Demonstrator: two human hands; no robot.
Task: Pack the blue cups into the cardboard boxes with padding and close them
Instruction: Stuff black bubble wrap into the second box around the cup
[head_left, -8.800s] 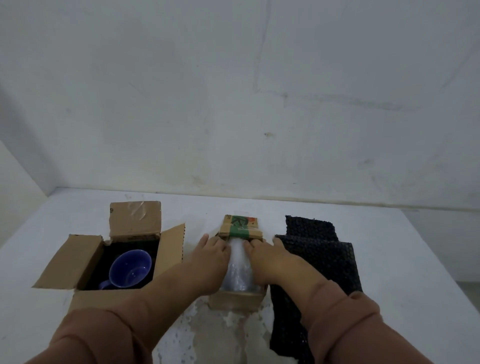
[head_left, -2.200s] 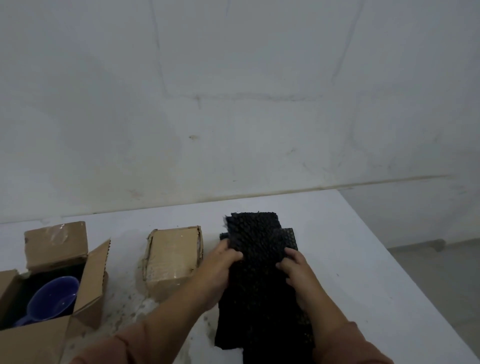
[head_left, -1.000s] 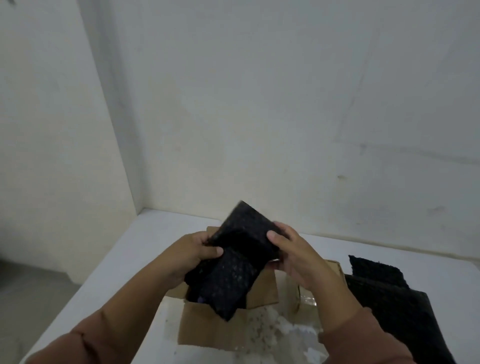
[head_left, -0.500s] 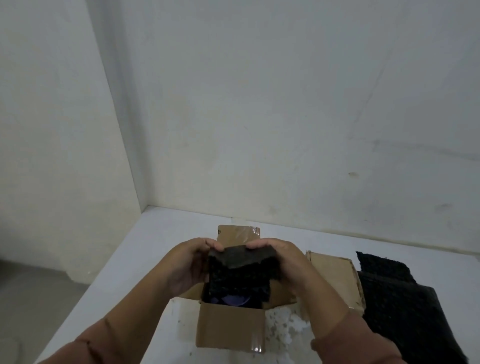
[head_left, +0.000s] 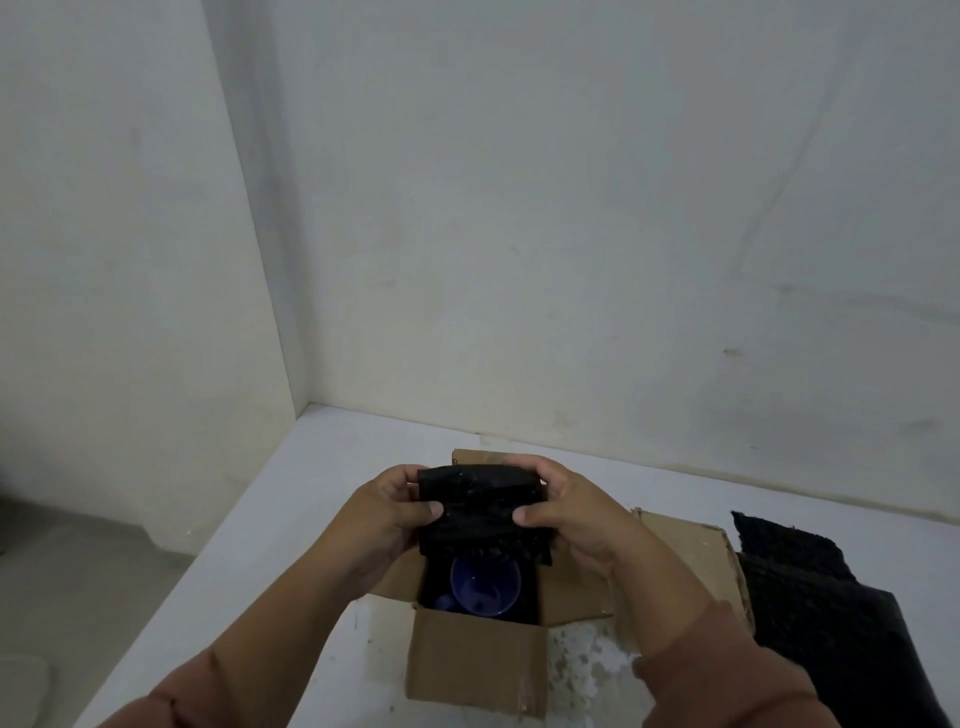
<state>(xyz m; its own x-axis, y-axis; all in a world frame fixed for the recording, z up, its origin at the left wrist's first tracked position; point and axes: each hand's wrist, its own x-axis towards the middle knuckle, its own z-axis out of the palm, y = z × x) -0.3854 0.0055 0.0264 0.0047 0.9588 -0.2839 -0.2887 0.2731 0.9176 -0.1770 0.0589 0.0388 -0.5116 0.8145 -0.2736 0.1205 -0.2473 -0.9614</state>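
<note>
Over the open cardboard box (head_left: 475, 660), both hands grip folded black padding (head_left: 480, 506).
White surface (head_left: 311, 499) lies bare to the left edge; left hand (head_left: 387, 519) and right hand (head_left: 576, 514) pinch the padding's ends above the blue cup (head_left: 485, 584) inside.

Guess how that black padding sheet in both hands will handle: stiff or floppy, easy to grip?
Probably floppy: the black padding sheet is folded over between the left hand and right hand, its lower edge drooping over the blue cup. Probably light: fingertips alone hold it. Its bumpy surface likely grips well.
</note>
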